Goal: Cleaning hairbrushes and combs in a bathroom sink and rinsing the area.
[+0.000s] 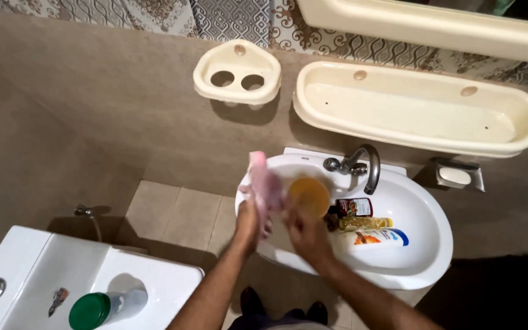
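Over the white sink (426, 244), a person's left hand (249, 221) clamps a pink cloth (265, 186) against an orange jar (309, 195) gripped in the right hand (305, 235), which could slip onto bottles (371, 232) lying in the sink.

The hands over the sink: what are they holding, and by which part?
Left hand grips a pink cloth by its lower end. Right hand holds a round orange object from below; blur hides the exact grip.
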